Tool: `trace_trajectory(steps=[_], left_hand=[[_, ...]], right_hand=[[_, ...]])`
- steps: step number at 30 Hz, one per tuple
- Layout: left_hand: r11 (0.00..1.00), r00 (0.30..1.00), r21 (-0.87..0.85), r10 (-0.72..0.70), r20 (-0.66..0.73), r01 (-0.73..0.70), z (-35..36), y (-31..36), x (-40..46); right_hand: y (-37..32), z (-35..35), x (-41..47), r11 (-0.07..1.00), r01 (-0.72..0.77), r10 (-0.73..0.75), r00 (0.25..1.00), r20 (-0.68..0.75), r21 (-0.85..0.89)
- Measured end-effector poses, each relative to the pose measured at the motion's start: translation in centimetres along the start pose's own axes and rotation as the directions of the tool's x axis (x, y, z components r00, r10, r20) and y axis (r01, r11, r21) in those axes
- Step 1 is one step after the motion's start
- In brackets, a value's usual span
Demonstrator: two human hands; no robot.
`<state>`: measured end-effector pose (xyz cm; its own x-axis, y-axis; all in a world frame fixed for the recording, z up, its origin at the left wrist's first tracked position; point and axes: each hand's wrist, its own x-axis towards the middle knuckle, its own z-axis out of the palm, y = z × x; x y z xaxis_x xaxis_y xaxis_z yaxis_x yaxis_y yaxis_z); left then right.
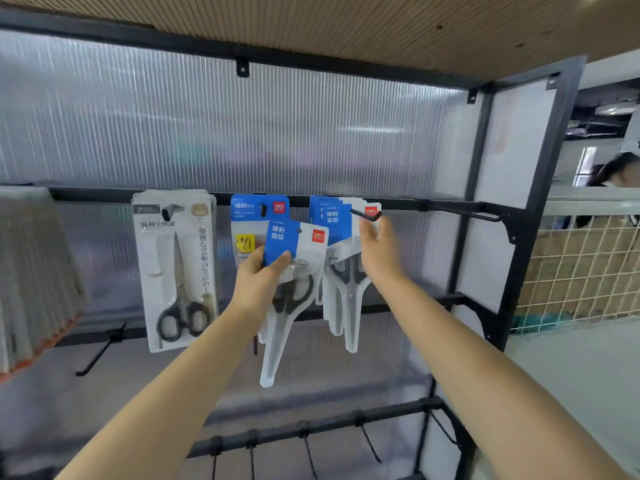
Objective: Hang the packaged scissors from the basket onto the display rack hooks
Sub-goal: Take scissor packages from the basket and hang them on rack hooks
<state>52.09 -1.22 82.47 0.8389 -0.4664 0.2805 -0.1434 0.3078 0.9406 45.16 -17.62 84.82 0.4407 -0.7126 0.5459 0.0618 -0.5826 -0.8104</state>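
Left hand point(258, 284) grips a packaged scissors point(294, 268); right hand point(375, 249), fingers loosely apart, steadies the hook point(365, 214) mid-rail: next, thread the pack's hole onto it

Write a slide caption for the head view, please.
Left hand holds scissors pack; right hand steadies hook.

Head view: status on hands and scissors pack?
Left hand grips scissors pack, unhung. Right hand fingers at hook tip, hung packs behind. Nothing blocking.
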Motion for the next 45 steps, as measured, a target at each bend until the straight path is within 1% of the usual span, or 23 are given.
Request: trace_trajectory(steps=[4, 7, 10, 12, 14, 16, 18, 19, 20, 22, 24, 25, 27, 30, 34, 37, 39, 42, 45], left_hand=[[1.000, 1.000, 0.015, 0.018, 0.008, -0.018, -0.5, 0.5, -0.2], [1.000, 1.000, -0.005, 0.018, -0.002, -0.018, -0.9, 0.9, 0.0], [1.000, 1.000, 0.008, 0.023, -0.008, -0.023, -0.9, 1.0, 0.1], [1.000, 1.000, 0.016, 0.014, -0.004, -0.014, -0.7, 0.9, 0.1], [1.000, 1.000, 0.026, 0.006, 0.007, -0.006, -0.4, 0.7, -0.1], [0.999, 0.999, 0.039, 0.002, 0.037, -0.003, 0.0, 0.3, -0.4], [0.999, 0.998, 0.043, -0.006, 0.069, 0.003, 0.4, -0.2, -0.7], [0.999, 0.996, 0.044, -0.013, 0.084, 0.009, 0.7, -0.5, -0.9], [0.999, 0.995, 0.049, -0.021, 0.098, 0.016, 1.0, -0.8, -1.2], [0.997, 0.990, 0.074, -0.032, 0.137, 0.022, 1.6, -1.4, -1.7], [0.995, 0.984, 0.101, -0.026, 0.177, 0.008, 2.3, -1.9, -2.2], [0.994, 0.981, 0.105, -0.024, 0.195, 0.003, 2.7, -2.0, -2.5], [0.996, 0.974, 0.088, -0.018, 0.227, -0.003, 3.3, -2.1, -3.0], [0.999, 0.965, 0.046, -0.011, 0.263, -0.001, 3.8, -2.2, -3.7], [0.999, 0.950, 0.015, 0.026, 0.310, -0.032, 3.8, -2.2, -4.3], [1.000, 0.936, -0.019, 0.028, 0.350, -0.023, 3.8, -2.2, -4.7], [1.000, 0.932, -0.029, 0.019, 0.362, -0.009, 3.9, -2.2, -4.9], [0.998, 0.933, -0.069, 0.022, 0.359, 0.003, 4.2, -2.1, -5.1], [0.996, 0.928, -0.090, 0.052, 0.370, -0.021, 4.3, -1.9, -5.0]], right_hand=[[0.7, 1.8, 1.4, 0.999, -0.030, 0.030, 1.000, -0.001, -0.036], [1.2, 3.0, 2.1, 0.994, -0.039, 0.032, 0.997, -0.073, -0.103], [1.6, 3.5, 2.4, 0.983, -0.026, 0.001, 0.990, -0.138, -0.182], [2.1, 3.4, 2.7, 0.977, 0.005, -0.036, 0.989, -0.142, -0.215], [2.2, 2.9, 2.9, 0.981, -0.004, -0.022, 0.991, -0.133, -0.193], [1.9, 2.0, 2.9, 0.993, -0.015, -0.002, 0.989, -0.148, -0.116], [1.4, 0.4, 2.4, 0.998, 0.046, -0.052, 0.985, -0.167, -0.041], [1.1, -0.5, 2.0, 0.995, 0.095, -0.096, 0.984, -0.147, -0.015], [0.8, -1.5, 1.5, 0.992, 0.129, -0.127, 0.988, -0.092, 0.011], [0.0, -3.5, 0.1, 0.992, 0.115, -0.119, 0.986, 0.118, 0.041], [-0.8, -5.0, -1.3, 0.994, 0.107, -0.095, 0.944, 0.314, -0.020], [-1.0, -5.6, -1.8, 0.990, 0.128, -0.098, 0.926, 0.364, -0.061], [-1.4, -6.6, -2.5, 0.977, 0.178, -0.115, 0.904, 0.412, -0.117], [-1.9, -7.6, -3.2, 0.964, 0.216, -0.126, 0.885, 0.448, -0.156], [-3.0, -8.4, -3.6, 0.944, 0.289, -0.190, 0.870, 0.455, -0.159], [-4.4, -8.9, -3.5, 0.914, 0.370, -0.272, 0.862, 0.427, -0.165], [-5.3, -9.3, -3.2, 0.904, 0.398, -0.311, 0.863, 0.397, -0.157], [-6.6, -9.8, -2.8, 0.894, 0.414, -0.335, 0.871, 0.359, -0.171], [-7.2, -10.2, -2.4, 0.903, 0.401, -0.336, 0.883, 0.327, -0.155]])
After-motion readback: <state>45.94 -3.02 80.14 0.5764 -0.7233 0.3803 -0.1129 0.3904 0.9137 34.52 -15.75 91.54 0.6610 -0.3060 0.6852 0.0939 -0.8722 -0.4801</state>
